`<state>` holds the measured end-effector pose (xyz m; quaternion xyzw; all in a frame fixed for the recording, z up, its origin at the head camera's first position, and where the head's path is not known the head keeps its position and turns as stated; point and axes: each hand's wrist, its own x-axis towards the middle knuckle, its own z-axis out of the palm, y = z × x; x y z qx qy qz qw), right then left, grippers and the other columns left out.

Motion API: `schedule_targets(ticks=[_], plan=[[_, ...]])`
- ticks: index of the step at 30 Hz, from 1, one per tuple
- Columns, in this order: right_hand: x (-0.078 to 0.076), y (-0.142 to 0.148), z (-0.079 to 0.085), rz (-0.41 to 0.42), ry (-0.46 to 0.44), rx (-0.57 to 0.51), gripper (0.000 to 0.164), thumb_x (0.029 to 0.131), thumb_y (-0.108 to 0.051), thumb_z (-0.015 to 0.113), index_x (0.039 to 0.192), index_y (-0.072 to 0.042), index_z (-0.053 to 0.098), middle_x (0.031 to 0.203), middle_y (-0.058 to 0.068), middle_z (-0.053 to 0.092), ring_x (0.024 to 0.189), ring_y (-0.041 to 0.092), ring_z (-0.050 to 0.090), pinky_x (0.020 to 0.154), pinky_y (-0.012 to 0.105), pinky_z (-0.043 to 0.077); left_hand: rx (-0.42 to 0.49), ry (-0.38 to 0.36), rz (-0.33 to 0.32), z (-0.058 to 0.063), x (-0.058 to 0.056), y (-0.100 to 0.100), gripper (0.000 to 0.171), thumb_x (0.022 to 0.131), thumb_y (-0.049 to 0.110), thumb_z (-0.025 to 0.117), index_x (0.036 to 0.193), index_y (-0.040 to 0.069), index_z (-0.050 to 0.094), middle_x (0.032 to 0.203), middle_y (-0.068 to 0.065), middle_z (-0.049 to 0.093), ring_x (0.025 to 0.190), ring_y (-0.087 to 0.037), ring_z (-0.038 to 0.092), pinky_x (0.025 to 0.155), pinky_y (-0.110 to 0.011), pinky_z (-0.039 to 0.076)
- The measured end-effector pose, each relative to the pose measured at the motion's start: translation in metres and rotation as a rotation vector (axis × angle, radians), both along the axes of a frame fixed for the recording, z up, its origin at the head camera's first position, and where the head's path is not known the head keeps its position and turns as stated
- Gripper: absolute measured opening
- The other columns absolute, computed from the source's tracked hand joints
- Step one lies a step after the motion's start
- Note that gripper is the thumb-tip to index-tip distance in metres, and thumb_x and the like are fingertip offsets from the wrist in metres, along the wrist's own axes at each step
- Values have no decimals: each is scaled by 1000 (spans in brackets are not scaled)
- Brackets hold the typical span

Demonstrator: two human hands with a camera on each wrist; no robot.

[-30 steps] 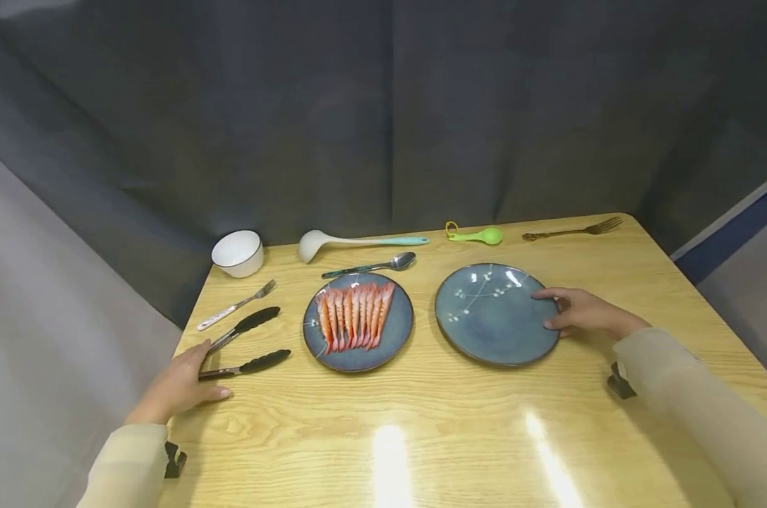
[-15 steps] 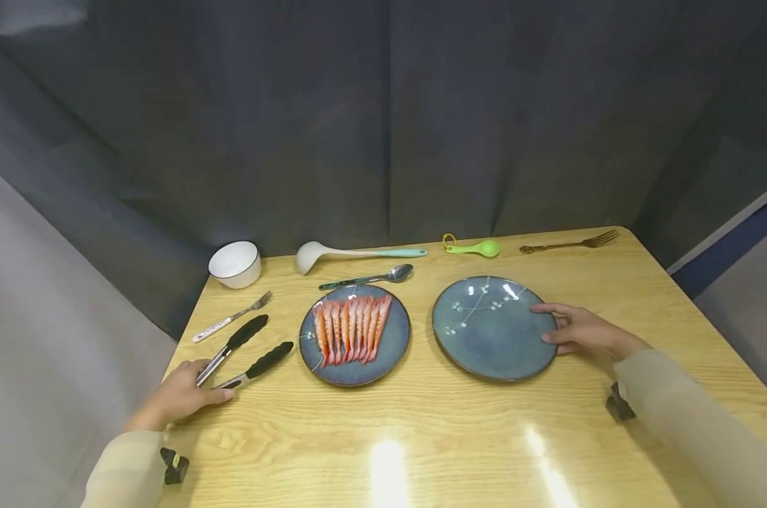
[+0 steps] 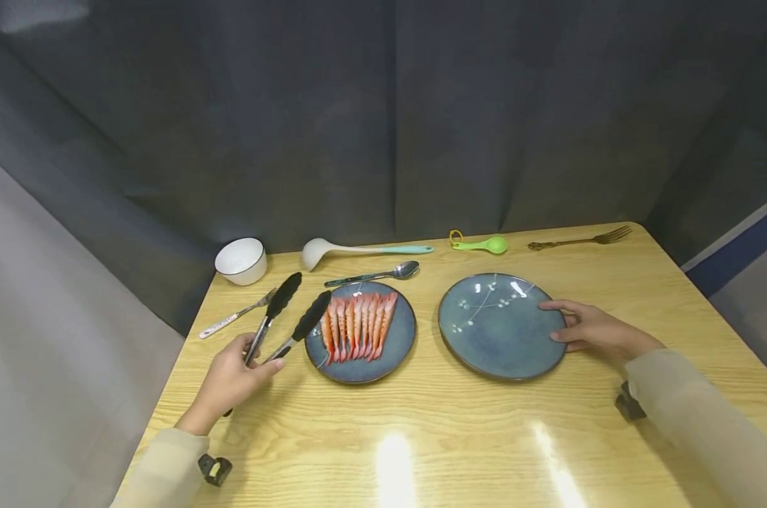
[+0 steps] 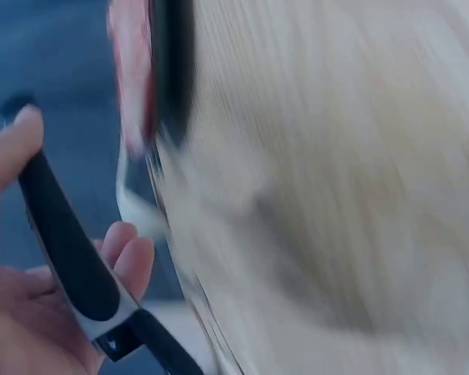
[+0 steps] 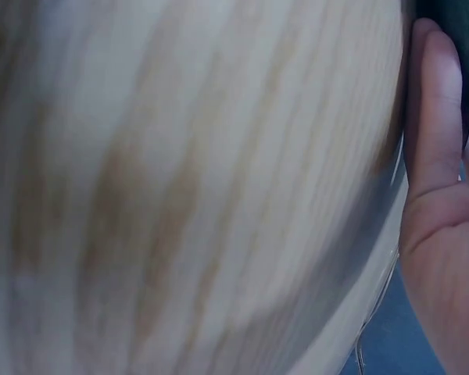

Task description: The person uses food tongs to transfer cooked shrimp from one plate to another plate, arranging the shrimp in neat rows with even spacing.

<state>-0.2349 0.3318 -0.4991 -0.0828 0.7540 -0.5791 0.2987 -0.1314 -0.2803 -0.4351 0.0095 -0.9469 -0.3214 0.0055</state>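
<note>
My left hand (image 3: pixel 233 379) grips a pair of metal tongs (image 3: pixel 310 315) with black tips, held up over the table with the tips spread apart. In the left wrist view the thumb lies along one dark handle (image 4: pixel 66 242) and the fingers are behind it. The tips point toward the smaller blue plate (image 3: pixel 399 339), one overlapping its left rim in the head view. A row of several red-and-white prawns (image 3: pixel 358 328) lies on that plate. My right hand (image 3: pixel 602 333) holds the right rim of a larger blue plate (image 3: pixel 504 331) with white blossom decoration, thumb and forefinger at its edge.
Along the back are a white bowl (image 3: pixel 242 262), a white ladle (image 3: pixel 316 248) with a turquoise handle, a lime-green measuring spoon (image 3: pixel 494 244) and a bronze-coloured fork (image 3: pixel 612 236). A metal spoon (image 3: pixel 406 269) lies behind the prawns, a small fork (image 3: pixel 231 319) at left.
My left hand has taken hold of the tongs, lifted them off the table and carried them right toward the prawn plate. The right hand stays at the larger plate's rim.
</note>
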Motion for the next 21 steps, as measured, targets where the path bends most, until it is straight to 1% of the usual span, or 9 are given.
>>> schedule_targets(ticks=[2, 5, 7, 9, 12, 15, 17, 21], plan=[[0, 1, 1, -2, -6, -13, 71, 80, -7, 61, 137, -7, 19, 128, 31, 29, 101, 27, 52, 76, 42, 44, -6, 11, -23, 1, -3, 23, 70, 63, 61, 63, 108, 10, 46, 75, -7, 50, 54, -15, 45, 46, -30, 38], [0, 0, 1, -14, -33, -45, 71, 80, -6, 61, 137, -8, 19, 132, 30, 23, 103, 28, 51, 77, 43, 44, -32, 9, -71, -1, -5, 53, 68, 61, 63, 63, 102, 10, 50, 70, -4, 51, 53, -14, 45, 45, -29, 38], [0, 0, 1, -18, -43, -56, 71, 80, -5, 61, 137, -9, 19, 133, 29, 21, 103, 28, 51, 77, 43, 44, -52, -4, -106, -4, -5, 70, 66, 62, 62, 63, 99, 9, 51, 67, 0, 51, 53, -12, 45, 46, -28, 37], [1, -1, 1, -25, -48, -58, 71, 80, -5, 61, 137, -9, 20, 133, 29, 22, 102, 27, 51, 77, 43, 44, -65, -16, -140, -7, -4, 83, 63, 64, 61, 63, 98, 9, 52, 66, 2, 51, 53, -12, 45, 46, -28, 37], [2, -1, 2, -22, -40, -57, 70, 80, -4, 60, 137, -8, 20, 130, 30, 25, 100, 28, 52, 76, 44, 44, -80, -24, -178, -9, -2, 99, 60, 66, 59, 62, 98, 9, 51, 64, 3, 50, 51, -10, 44, 44, -27, 37], [3, 0, 3, -33, -40, -58, 70, 80, -4, 61, 137, -8, 20, 127, 30, 29, 99, 29, 53, 76, 44, 44, -100, -4, -201, -8, -2, 110, 56, 68, 57, 62, 93, 8, 51, 59, 3, 47, 46, -8, 40, 41, -26, 35], [3, -1, 4, -40, -48, -58, 70, 79, -4, 61, 137, -8, 21, 126, 30, 31, 99, 29, 53, 76, 44, 44, -115, 19, -204, -8, 0, 115, 53, 69, 55, 63, 89, 8, 50, 57, 2, 44, 44, -8, 36, 39, -25, 32], [4, -1, 3, -42, -54, -66, 71, 79, -4, 62, 137, -8, 21, 126, 31, 31, 99, 30, 53, 77, 44, 44, -156, 67, -196, -7, 2, 125, 49, 69, 52, 65, 83, 8, 49, 58, 1, 39, 45, -9, 33, 39, -25, 29]])
